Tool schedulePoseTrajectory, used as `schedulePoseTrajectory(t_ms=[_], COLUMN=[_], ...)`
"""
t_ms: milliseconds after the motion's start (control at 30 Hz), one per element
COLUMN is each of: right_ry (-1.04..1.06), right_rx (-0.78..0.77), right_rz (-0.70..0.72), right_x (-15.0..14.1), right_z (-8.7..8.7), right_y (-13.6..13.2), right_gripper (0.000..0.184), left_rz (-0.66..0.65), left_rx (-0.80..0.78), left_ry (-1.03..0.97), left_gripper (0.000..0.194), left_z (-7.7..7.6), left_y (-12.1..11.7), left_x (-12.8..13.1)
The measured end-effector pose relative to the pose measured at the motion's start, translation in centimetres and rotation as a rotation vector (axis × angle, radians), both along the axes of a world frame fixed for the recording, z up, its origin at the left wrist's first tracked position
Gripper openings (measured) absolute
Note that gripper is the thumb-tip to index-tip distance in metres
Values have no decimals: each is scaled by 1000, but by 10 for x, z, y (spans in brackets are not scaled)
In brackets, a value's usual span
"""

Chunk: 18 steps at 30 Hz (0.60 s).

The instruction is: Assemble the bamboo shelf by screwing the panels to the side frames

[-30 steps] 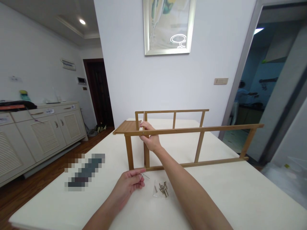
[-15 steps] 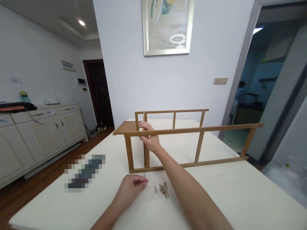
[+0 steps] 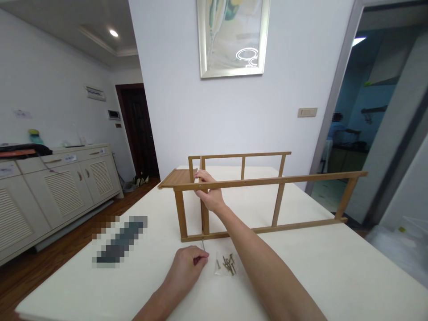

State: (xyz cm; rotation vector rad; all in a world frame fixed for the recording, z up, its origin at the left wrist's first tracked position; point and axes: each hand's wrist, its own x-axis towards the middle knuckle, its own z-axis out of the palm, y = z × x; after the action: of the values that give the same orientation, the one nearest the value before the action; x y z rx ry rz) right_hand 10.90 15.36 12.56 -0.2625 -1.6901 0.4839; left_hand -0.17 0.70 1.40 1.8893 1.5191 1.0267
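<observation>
A wooden shelf frame (image 3: 277, 203) lies on its side on the white table. My right hand (image 3: 211, 191) reaches through to its left part, closed around the edge of a wooden shelf panel (image 3: 202, 209) between the two side rails. Low in front, my left hand (image 3: 189, 267) pinches a thin metal hex key (image 3: 203, 245), whose far end meets the lower front rail near a joint. Just right of that hand, several screws (image 3: 229, 264) lie on a small clear plastic bag (image 3: 219, 271). A slatted wooden panel (image 3: 177, 178) extends at the frame's left end.
The white table (image 3: 160, 223) carries a blurred-out dark object (image 3: 122, 240) at left. Beyond stand a white cabinet (image 3: 67, 178) and a dark door (image 3: 137, 129). Clear plastic wrapping (image 3: 397, 249) lies at right. A person (image 3: 336, 127) is in the room behind the doorway.
My left hand has turned and shifted slightly right, and the hex key now slants a little differently. My right hand and the frame stay in place.
</observation>
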Motion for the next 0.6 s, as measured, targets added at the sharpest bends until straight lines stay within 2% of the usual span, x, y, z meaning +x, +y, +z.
schedulePoseTrajectory(t_ms=[600], right_ry=[-13], right_rx=[-14], right_rz=[12], right_x=[1], right_z=[0], right_y=[-1], right_gripper=[28], left_rz=[11], left_rx=[-56], left_ry=[-25], left_gripper=[21], left_z=[1], left_y=[8], left_x=[-1])
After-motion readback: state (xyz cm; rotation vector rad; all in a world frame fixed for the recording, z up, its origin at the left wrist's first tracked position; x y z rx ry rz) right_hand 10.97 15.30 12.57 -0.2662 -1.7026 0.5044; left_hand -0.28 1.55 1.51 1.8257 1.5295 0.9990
